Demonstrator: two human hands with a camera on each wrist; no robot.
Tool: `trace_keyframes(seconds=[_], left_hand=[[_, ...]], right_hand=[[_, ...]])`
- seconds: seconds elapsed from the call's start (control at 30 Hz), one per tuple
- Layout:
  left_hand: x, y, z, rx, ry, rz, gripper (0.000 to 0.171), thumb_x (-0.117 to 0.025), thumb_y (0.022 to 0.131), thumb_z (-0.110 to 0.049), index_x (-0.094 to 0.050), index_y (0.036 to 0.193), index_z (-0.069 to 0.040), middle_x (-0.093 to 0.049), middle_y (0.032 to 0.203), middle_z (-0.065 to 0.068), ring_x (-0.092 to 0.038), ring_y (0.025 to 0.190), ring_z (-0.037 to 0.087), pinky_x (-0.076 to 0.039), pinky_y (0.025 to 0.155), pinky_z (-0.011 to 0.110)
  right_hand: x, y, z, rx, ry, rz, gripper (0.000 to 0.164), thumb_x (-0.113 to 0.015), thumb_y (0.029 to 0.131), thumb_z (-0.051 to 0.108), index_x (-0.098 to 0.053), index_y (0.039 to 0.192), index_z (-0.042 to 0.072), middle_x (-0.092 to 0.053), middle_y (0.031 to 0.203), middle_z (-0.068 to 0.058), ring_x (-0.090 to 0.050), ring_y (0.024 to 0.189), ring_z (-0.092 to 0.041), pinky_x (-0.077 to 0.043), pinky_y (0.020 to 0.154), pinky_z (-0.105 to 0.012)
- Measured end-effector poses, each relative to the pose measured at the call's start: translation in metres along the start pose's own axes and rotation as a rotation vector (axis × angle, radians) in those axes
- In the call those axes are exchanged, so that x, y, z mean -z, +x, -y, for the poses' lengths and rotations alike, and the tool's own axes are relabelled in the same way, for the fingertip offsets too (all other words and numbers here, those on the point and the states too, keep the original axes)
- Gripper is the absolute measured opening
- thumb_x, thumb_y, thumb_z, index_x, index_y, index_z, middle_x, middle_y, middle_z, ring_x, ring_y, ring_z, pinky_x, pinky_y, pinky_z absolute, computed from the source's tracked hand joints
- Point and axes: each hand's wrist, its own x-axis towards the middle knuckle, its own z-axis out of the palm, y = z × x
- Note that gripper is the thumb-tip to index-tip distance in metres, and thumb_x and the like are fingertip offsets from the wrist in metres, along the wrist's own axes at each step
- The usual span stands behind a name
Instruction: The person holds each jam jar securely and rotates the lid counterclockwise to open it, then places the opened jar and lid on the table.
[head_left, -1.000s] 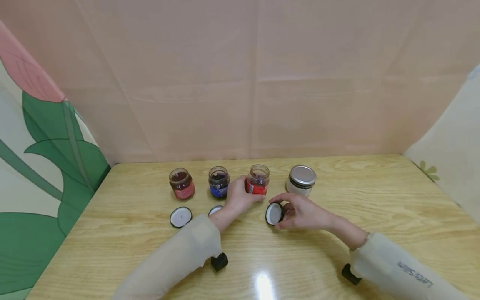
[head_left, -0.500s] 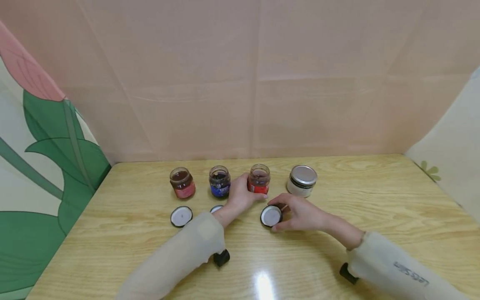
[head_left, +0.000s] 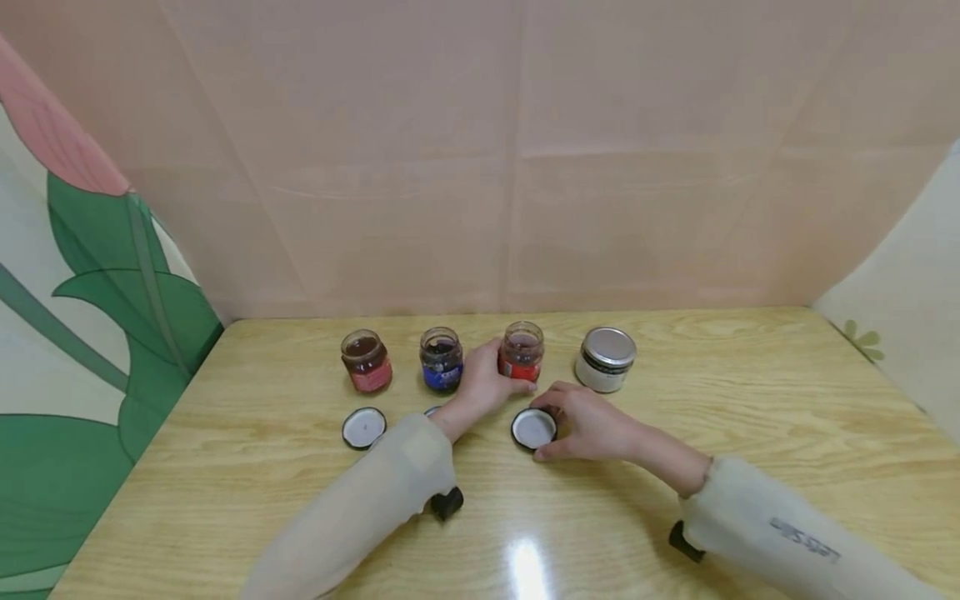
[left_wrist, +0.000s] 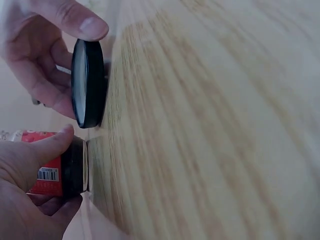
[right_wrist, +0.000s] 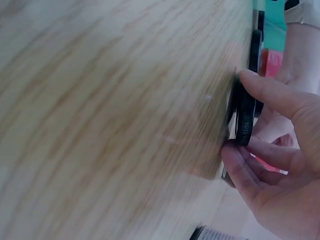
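My left hand [head_left: 482,383] grips an uncapped glass jar with a red label [head_left: 521,354], thumb and fingers on either side of it in the left wrist view. In front of that jar, my right hand [head_left: 588,423] pinches a black-rimmed jar lid [head_left: 533,428] by its edge, white inside facing up, close over the table. Left of the left hand stands an open jar with a blue label [head_left: 442,362]. Farther left is an open jar with a pink label [head_left: 367,363], with its upturned lid [head_left: 363,427] lying in front. Another lid [head_left: 432,411] is mostly hidden behind my left wrist.
A capped jar with a silver lid and pale label [head_left: 606,360] stands right of the red-labelled jar. The wooden table [head_left: 780,400] runs back to a pinkish cloth backdrop [head_left: 390,158]. Dark wrist-worn devices hang below both sleeves.
My right hand has moved slightly left with the lid, tipping it from a steep tilt to nearly flat. The left hand keeps its hold on the red-labelled jar.
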Motion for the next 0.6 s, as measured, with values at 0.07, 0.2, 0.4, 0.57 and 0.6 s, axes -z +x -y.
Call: trace_keyframes(seconds=[0.07, 0.2, 0.4, 0.57, 0.6], left_hand=[[0.0, 0.001, 0.0, 0.001, -0.003, 0.007, 0.055, -0.089, 0.065, -0.019, -0.062, 0.111, -0.004, -0.07, 0.107, 0.011, -0.064, 0.103, 0.026, -0.05, 0.094, 0.037], [0.001, 0.002, -0.001, 0.01, -0.009, 0.018, 0.054, -0.088, 0.067, -0.018, -0.062, 0.112, -0.004, -0.069, 0.108, 0.011, -0.064, 0.104, 0.026, -0.05, 0.094, 0.037], [0.001, 0.003, -0.002, 0.014, 0.001, 0.02, 0.053, -0.088, 0.067, -0.018, -0.062, 0.111, -0.002, -0.069, 0.107, 0.012, -0.064, 0.103, 0.026, -0.051, 0.092, 0.037], [0.0, 0.003, 0.0, 0.01, 0.014, 0.014, 0.053, -0.088, 0.067, -0.019, -0.062, 0.111, -0.002, -0.069, 0.107, 0.012, -0.064, 0.103, 0.027, -0.05, 0.092, 0.037], [0.0, 0.003, 0.001, 0.01, 0.013, 0.013, 0.053, -0.088, 0.068, -0.019, -0.062, 0.111, -0.002, -0.069, 0.107, 0.013, -0.064, 0.103, 0.027, -0.05, 0.092, 0.038]], right_hand=[[-0.002, 0.001, 0.0, -0.004, 0.001, -0.008, 0.053, -0.085, 0.068, 0.031, -0.067, 0.108, 0.002, -0.063, 0.096, -0.005, -0.054, 0.083, -0.012, -0.045, 0.071, -0.024], [-0.004, 0.004, 0.002, -0.011, -0.011, -0.023, 0.054, -0.086, 0.067, 0.031, -0.066, 0.107, 0.001, -0.061, 0.093, -0.004, -0.052, 0.081, -0.011, -0.044, 0.069, -0.023], [-0.007, 0.006, 0.005, -0.025, -0.008, -0.042, 0.054, -0.088, 0.065, 0.029, -0.065, 0.105, 0.0, -0.058, 0.091, -0.005, -0.051, 0.078, -0.011, -0.043, 0.067, -0.023], [-0.01, 0.006, 0.006, -0.046, 0.018, -0.051, 0.056, -0.088, 0.064, 0.028, -0.064, 0.106, -0.001, -0.057, 0.093, -0.007, -0.052, 0.081, -0.013, -0.045, 0.069, -0.024], [-0.011, 0.007, 0.006, -0.05, 0.021, -0.05, 0.056, -0.088, 0.065, 0.027, -0.064, 0.106, -0.001, -0.057, 0.093, -0.007, -0.053, 0.081, -0.013, -0.045, 0.069, -0.024]])
